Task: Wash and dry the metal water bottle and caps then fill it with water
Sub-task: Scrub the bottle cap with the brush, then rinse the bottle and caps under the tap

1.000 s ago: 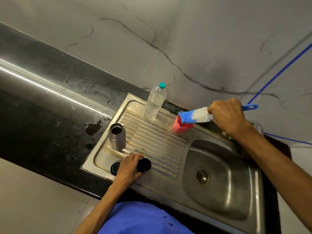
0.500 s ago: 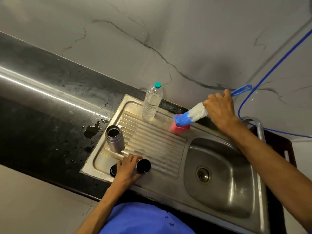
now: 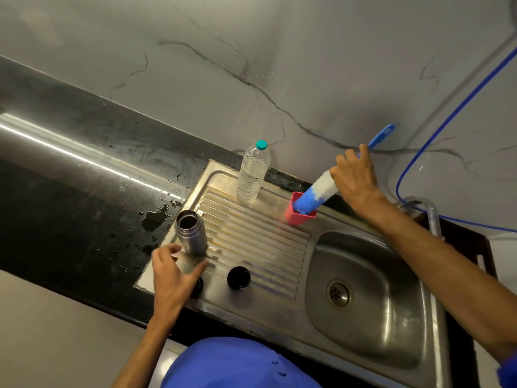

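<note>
Since the earlier frame the left hand (image 3: 173, 273) has been lifted off the caps and brought to the foot of the metal water bottle (image 3: 191, 233), while the bottle brush (image 3: 316, 196) has been tilted so that its bristles are dipped into the pink cup (image 3: 298, 212).

In the head view, the left hand is seen half open, thumb and fingers spread on either side of the bottle's base; whether the bottle is actually touched cannot be told. The bottle is stood upright and uncapped on the draining board (image 3: 260, 245), just beyond that hand. One black cap (image 3: 238, 278) is laid just to the right of the hand, and a second cap (image 3: 197, 287) is largely hidden under it. The right hand (image 3: 356, 182) is closed around the brush handle. A clear plastic bottle (image 3: 253, 173) is left standing to the left of the right hand.

The task is judged to be at its beginning: the bottle is opened and the brush is being loaded, but scrubbing, rinsing, drying and filling are all left.
</note>
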`<control>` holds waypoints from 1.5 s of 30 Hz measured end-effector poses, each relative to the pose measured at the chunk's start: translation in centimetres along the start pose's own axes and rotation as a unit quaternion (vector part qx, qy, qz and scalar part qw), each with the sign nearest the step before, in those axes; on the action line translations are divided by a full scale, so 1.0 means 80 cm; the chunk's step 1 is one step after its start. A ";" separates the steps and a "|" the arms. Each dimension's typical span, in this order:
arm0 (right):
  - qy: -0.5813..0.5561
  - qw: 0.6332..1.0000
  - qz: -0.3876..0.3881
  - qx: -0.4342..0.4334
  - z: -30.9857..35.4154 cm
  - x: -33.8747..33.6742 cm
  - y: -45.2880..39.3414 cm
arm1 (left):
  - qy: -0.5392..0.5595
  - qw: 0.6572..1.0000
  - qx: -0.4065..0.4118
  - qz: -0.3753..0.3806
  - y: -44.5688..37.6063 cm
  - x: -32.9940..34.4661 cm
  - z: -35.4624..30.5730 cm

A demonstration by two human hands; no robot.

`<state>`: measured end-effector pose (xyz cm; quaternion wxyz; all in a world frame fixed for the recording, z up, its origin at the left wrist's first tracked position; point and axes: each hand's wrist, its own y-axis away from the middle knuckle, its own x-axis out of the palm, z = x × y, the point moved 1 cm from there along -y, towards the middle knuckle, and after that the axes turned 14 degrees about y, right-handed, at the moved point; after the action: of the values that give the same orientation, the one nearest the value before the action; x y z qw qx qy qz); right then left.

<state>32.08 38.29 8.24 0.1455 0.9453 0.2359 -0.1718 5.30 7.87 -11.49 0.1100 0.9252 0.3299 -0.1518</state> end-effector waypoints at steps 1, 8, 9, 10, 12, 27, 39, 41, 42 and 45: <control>0.000 1.000 -0.007 -0.011 0.005 0.000 -0.001 | 0.009 1.000 -0.007 -0.015 -0.006 0.000 -0.003; 0.019 0.996 -0.079 -0.048 0.028 0.024 -0.010 | 0.060 0.997 -0.041 -0.018 -0.065 0.011 -0.042; 0.017 0.995 -0.089 -0.049 0.032 0.028 -0.011 | 0.065 0.997 -0.043 -0.013 -0.071 0.015 -0.045; 0.013 0.994 -0.100 -0.045 0.035 0.032 -0.013 | 0.070 0.997 -0.045 -0.007 -0.075 0.019 -0.049; 0.008 0.991 -0.131 -0.031 0.038 0.039 -0.013 | 0.076 0.996 -0.051 0.003 -0.077 0.027 -0.058; -0.143 0.913 -0.382 0.032 0.023 0.108 0.066 | 0.087 0.993 0.037 0.068 -0.026 0.089 -0.152; -0.532 0.803 -0.233 0.135 0.054 0.217 0.208 | 0.037 0.984 0.061 0.161 0.037 0.186 -0.191; -0.574 0.778 -0.196 0.165 0.060 0.243 0.244 | 0.028 0.981 0.066 0.178 0.056 0.207 -0.199; -0.594 0.763 -0.177 0.186 0.062 0.255 0.262 | 0.023 0.979 0.068 0.190 0.066 0.219 -0.202; -0.662 0.695 -0.128 0.250 0.071 0.287 0.310 | 0.017 0.975 0.063 0.214 0.090 0.254 -0.203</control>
<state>61.93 24.36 -1.11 -0.0007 0.5496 0.1461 -0.8226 28.28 19.05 -2.81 0.0757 0.9819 0.1154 -0.1293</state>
